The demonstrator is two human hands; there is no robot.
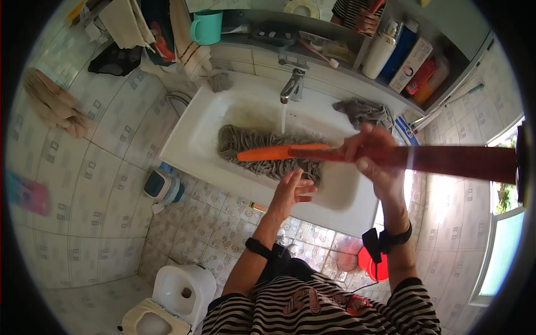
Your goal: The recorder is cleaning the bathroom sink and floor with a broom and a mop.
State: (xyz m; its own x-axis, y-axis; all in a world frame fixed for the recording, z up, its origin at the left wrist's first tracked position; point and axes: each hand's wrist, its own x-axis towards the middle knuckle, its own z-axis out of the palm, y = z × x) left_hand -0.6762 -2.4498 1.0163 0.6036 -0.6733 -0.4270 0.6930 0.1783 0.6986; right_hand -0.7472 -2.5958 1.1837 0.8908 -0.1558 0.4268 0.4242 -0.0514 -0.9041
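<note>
A mop lies across the white sink [187,125], its grey string head [231,139] spread over the basin and looking wet. An orange plate [259,153] sits on top of the strings, joined to a long dark red handle [463,162] that runs off to the right. My right hand [377,159] is wrapped round the handle near the sink's right side. By the front rim, my left hand [288,194] has its fingers spread, holding nothing, close to the strings. Water [283,120] runs from the chrome tap [293,88] onto or just behind the mop head.
Grey cloths lie at the sink's back corners, one on the right [365,113]. Above stands a shelf with a teal mug [208,28] and several bottles [383,51]. A toilet [181,293] is at lower left, a red bucket [372,265] at lower right.
</note>
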